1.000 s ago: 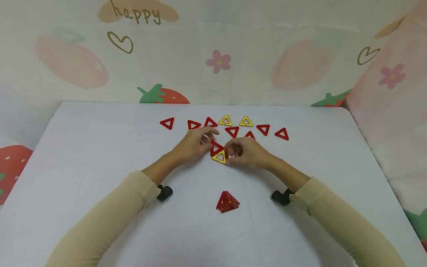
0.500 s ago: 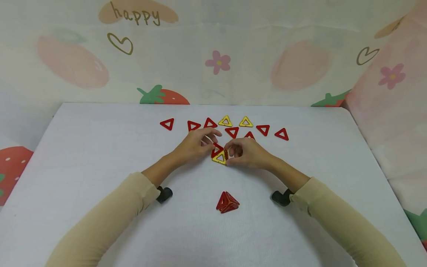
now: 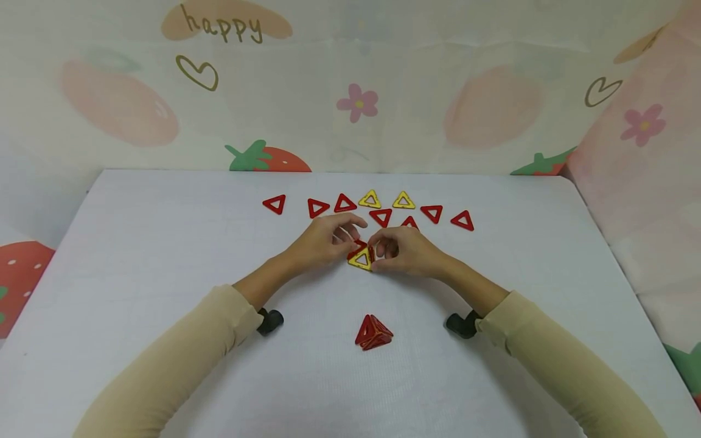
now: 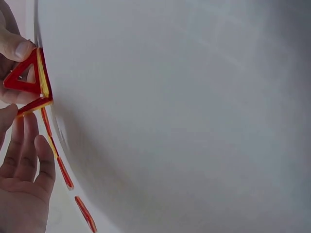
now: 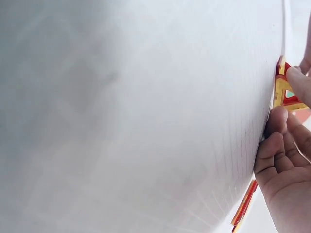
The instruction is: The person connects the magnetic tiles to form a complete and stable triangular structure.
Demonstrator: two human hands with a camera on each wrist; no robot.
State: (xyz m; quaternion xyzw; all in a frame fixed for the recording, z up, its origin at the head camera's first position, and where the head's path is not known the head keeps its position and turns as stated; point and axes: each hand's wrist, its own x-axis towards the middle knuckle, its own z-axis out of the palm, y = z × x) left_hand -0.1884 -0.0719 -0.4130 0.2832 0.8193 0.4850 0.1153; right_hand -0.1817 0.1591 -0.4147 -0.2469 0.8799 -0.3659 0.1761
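one yellow triangle tile [image 3: 361,259] lies between both hands' fingertips, a corner pointing away from the person, its sides looking equal. just behind it, the left hand [image 3: 331,238] pinches a tilted red triangle tile [image 4: 35,105], reaching in with its other fingers loosely apart. along its right edge, the right hand [image 3: 406,251] pinches a standing red triangle tile [image 4: 24,88], fingers curled. nearer the person than the yellow triangle tile sits a red pyramid [image 3: 373,333]; beyond it, loose tiles [image 3: 462,227].

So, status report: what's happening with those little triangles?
Left fingers pinch red triangle; right fingers hold another triangle. Yellow triangle alongside both. Nothing obviously in the way; red pyramid sits apart.
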